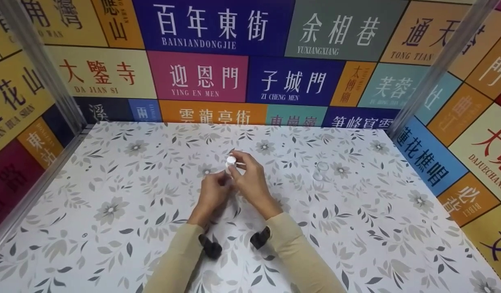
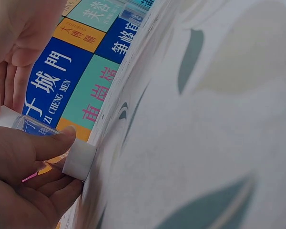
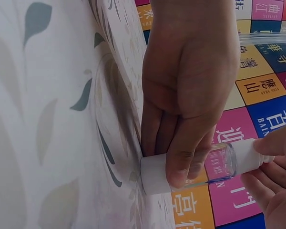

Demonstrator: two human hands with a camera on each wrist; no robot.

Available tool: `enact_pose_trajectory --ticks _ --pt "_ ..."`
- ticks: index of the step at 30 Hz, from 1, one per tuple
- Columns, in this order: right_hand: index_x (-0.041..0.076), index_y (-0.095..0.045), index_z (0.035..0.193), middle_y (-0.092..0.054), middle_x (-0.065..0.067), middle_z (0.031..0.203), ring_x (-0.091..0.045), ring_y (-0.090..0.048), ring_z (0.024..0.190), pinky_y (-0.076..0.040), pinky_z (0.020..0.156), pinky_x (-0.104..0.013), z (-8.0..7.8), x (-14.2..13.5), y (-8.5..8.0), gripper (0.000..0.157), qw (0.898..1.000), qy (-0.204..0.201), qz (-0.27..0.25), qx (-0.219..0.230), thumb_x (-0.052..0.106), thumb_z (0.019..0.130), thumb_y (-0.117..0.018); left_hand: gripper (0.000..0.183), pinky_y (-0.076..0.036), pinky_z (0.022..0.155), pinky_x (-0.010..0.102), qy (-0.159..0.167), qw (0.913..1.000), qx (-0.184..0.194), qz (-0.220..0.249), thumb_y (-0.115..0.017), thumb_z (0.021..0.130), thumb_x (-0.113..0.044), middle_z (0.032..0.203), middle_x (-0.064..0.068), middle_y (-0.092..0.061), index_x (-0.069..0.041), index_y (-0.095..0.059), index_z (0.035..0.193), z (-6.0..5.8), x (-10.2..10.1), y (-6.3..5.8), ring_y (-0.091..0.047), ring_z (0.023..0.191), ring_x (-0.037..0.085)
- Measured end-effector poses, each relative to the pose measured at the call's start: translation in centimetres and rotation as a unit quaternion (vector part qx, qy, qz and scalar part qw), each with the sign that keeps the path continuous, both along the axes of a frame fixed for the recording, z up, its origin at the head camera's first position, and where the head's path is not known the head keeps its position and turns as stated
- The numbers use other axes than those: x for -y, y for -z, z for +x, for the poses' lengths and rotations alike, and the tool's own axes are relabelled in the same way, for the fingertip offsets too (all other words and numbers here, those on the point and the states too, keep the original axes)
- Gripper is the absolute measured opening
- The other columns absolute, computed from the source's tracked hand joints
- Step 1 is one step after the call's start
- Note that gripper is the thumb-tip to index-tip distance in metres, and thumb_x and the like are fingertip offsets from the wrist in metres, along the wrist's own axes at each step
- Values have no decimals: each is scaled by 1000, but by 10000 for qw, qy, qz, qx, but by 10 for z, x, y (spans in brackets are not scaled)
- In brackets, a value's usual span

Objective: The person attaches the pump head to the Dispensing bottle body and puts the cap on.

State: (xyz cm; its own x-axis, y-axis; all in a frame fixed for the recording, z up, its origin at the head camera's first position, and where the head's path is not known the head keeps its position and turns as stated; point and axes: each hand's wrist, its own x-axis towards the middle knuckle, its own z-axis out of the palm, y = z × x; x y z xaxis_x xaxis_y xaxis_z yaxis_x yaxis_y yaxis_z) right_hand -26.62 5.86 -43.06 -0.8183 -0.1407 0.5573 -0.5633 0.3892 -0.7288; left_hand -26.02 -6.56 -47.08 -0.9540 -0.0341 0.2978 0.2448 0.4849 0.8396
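Observation:
Both hands meet on a small clear bottle [image 3: 224, 162] with a white base [image 3: 155, 174] and a white top [image 1: 231, 160]. It stands upright near the middle of the table, its base down at the tabletop. With thumb and fingers, my left hand [image 1: 213, 193] grips the lower part, just above and around the base [image 2: 79, 160]. My right hand [image 1: 252, 181] pinches the white top between thumb and fingers. Much of the bottle's body is hidden by the hands in the head view. To the right of the hands stands a small transparent cup-shaped piece [image 1: 320, 171].
The table [image 1: 112, 244] wears a white cover with grey flowers and leaves. Behind it rises a wall [image 1: 266, 36] of coloured panels with lettering. Clear upright posts stand at the left and right back corners. A dark wrist device [image 1: 211, 247] sits at each cuff.

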Motion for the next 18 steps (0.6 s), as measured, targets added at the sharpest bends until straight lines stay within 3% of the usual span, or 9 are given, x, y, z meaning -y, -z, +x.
enact_pose_trajectory --ticks 10,18 --pt "-4 -61 124 -70 -22 114 -32 -69 105 -57 90 -41 -1 -1 0 40 9999 125 -50 17 3 86 -74 7 -41 63 29 75 9999 143 -24 -65 80 7 70 11 -62 5 -71 83 -1 1 0 -48 65 17" --pt "-7 -62 121 -69 -22 115 -34 -67 110 -57 92 -45 0 1 -2 35 9997 99 -194 -132 4 89 -71 8 -41 64 29 23 9998 212 -32 -67 79 5 71 8 -61 3 -72 86 -1 1 -1 -50 66 16"
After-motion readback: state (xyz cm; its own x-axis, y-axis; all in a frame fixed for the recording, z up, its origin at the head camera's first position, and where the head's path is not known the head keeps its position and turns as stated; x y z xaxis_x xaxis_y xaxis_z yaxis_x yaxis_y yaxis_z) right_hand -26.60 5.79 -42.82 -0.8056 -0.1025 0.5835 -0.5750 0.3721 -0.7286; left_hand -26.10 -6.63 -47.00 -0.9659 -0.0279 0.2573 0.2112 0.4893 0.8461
